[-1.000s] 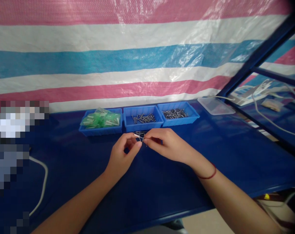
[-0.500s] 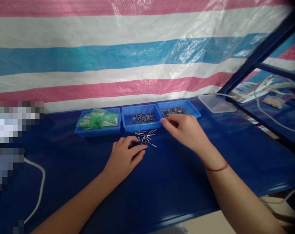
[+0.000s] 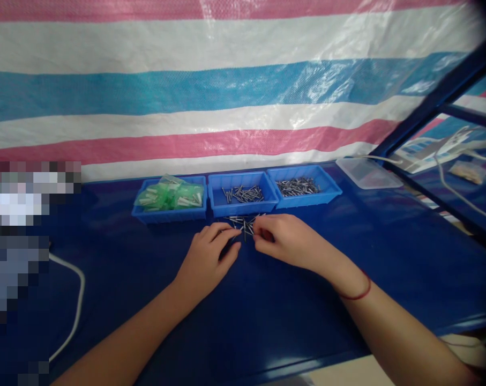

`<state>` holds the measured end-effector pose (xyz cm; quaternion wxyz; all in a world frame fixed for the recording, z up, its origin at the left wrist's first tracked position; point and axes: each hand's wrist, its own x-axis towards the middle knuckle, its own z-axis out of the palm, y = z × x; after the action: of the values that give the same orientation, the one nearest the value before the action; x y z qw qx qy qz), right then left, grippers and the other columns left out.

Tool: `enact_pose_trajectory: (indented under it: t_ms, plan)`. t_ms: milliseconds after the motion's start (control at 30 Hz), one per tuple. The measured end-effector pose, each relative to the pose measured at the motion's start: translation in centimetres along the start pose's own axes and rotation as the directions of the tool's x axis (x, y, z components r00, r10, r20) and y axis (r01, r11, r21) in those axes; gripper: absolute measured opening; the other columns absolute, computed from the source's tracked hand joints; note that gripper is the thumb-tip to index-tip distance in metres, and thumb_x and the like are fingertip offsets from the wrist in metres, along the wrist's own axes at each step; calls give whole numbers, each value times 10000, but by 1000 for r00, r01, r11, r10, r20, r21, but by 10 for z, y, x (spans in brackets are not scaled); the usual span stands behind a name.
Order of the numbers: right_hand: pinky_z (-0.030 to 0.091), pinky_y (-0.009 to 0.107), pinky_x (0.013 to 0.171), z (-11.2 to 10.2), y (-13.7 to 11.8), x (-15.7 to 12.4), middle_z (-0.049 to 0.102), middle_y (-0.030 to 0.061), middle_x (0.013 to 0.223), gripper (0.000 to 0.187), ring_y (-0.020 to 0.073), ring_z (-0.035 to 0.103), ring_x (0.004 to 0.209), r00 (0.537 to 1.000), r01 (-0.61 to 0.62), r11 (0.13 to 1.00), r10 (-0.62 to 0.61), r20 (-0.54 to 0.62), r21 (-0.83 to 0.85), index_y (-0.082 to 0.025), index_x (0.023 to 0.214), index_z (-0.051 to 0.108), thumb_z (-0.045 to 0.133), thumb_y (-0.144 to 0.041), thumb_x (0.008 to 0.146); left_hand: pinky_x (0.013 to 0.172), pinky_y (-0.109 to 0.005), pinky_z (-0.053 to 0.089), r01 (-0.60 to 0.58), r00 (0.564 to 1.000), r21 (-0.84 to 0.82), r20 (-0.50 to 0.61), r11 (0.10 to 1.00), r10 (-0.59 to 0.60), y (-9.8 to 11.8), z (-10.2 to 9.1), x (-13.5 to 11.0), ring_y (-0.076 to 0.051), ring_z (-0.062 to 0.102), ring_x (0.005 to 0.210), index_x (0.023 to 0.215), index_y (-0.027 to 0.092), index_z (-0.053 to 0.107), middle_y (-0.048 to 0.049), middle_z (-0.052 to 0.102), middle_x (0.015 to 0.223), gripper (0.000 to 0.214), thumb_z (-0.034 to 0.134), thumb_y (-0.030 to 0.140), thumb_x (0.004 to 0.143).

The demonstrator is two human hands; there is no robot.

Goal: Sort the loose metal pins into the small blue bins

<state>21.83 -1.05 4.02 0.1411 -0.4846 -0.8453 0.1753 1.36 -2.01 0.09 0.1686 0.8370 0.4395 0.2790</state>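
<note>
A striped sheet (image 3: pixel 186 48) in pink, white and blue is hanging across the whole back. In front of it a dark blue table (image 3: pixel 234 321) is stretching from side to side, and a dark blue metal frame (image 3: pixel 438 100) is slanting up at the right.

Both bare forearms are reaching in over the table. The right hand (image 3: pixel 289 238) is bending its fingers in towards the thumb; whether it is pinching anything I cannot tell. The left hand (image 3: pixel 206 254) is resting palm down, its fingers curving and its thumb standing apart from the forefinger; whether its fingertips are touching anything is too small to tell.

Beyond the hands three blue trays are standing in a row: the left tray (image 3: pixel 170 215) is holding green packets (image 3: pixel 162 197), while the middle tray (image 3: pixel 245 208) and the right tray (image 3: pixel 313 199) are holding heaps of metal pins. A clear plastic lid (image 3: pixel 369 172) is lying just beside the right tray. A white cable (image 3: pixel 81 292) is curving along the table at the far left.

A thin red bracelet (image 3: pixel 362 294) is circling the right wrist. Smallest of all, some loose pins (image 3: pixel 246 224) are lying crisscross on the table between the two hands, just in front of the middle tray.
</note>
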Motion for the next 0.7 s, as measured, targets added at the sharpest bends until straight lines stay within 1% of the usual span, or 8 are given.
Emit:
enact_pose_trajectory:
  t_ms: [100, 133, 200, 300, 400, 467, 567, 700]
  plan:
    - [330, 221, 544, -1, -6, -1, 539, -26, 649, 75, 95, 462, 556, 996, 82, 964, -69, -61, 252, -181, 761, 566, 533, -180, 828, 763, -289, 475, 45, 997, -183, -58, 982, -57, 4, -2, 0, -170, 597, 878, 1116, 214, 611, -58, 628, 1056, 245, 562, 288, 887]
    - [336, 215, 539, 0, -8, -1, 534, -27, 654, 78, 91, 457, 558, 994, 98, 943, -79, -71, 318, -179, 772, 571, 531, -187, 838, 730, -271, 474, 53, 995, -233, -68, 971, -71, 6, -3, 0, -153, 595, 826, 1102, 213, 612, -49, 635, 1024, 233, 565, 287, 887]
    - [352, 211, 548, 2, -11, -2, 534, -25, 669, 89, 88, 457, 574, 993, 113, 910, -90, -78, 399, -174, 775, 576, 529, -191, 848, 690, -250, 462, 66, 991, -310, -93, 948, -99, 9, -3, -1, -133, 584, 760, 1044, 205, 626, -31, 647, 955, 182, 561, 274, 889]
    - [363, 215, 564, 7, -14, -2, 538, -21, 690, 92, 90, 458, 596, 993, 120, 885, -98, -70, 449, -170, 786, 583, 529, -194, 856, 678, -248, 452, 122, 978, -401, -109, 908, -179, 11, 0, -4, -136, 588, 746, 971, 197, 640, -16, 661, 870, 141, 563, 279, 885]
    - [369, 217, 569, 10, -14, -1, 542, -16, 715, 96, 92, 455, 608, 993, 117, 858, -103, -56, 500, -168, 812, 587, 521, -206, 870, 674, -248, 459, 204, 957, -512, -77, 835, -281, 10, 3, -5, -138, 602, 740, 987, 198, 633, -10, 668, 856, 169, 577, 315, 877]
    - [372, 218, 568, 12, -14, 0, 534, -17, 713, 107, 92, 443, 606, 993, 114, 839, -100, -55, 532, -166, 816, 582, 511, -215, 880, 654, -239, 455, 227, 949, -554, -59, 801, -310, 10, 5, -6, -130, 596, 716, 966, 193, 632, -4, 662, 837, 173, 577, 331, 878]
    - [378, 218, 564, 12, -13, 1, 531, -18, 712, 118, 93, 437, 602, 994, 107, 824, -96, -49, 557, -165, 829, 580, 498, -223, 892, 634, -231, 445, 224, 948, -547, -70, 806, -311, 11, 5, -6, -124, 580, 693, 908, 184, 634, 2, 645, 792, 163, 570, 332, 881]
    - [399, 222, 578, 10, -13, 1, 558, -11, 732, 89, 99, 474, 620, 992, 117, 839, -121, -28, 532, -164, 860, 584, 514, -215, 883, 634, -235, 450, 216, 945, -529, -97, 821, -312, 13, 3, -6, -132, 586, 707, 889, 183, 625, -6, 639, 794, 149, 571, 322, 879]
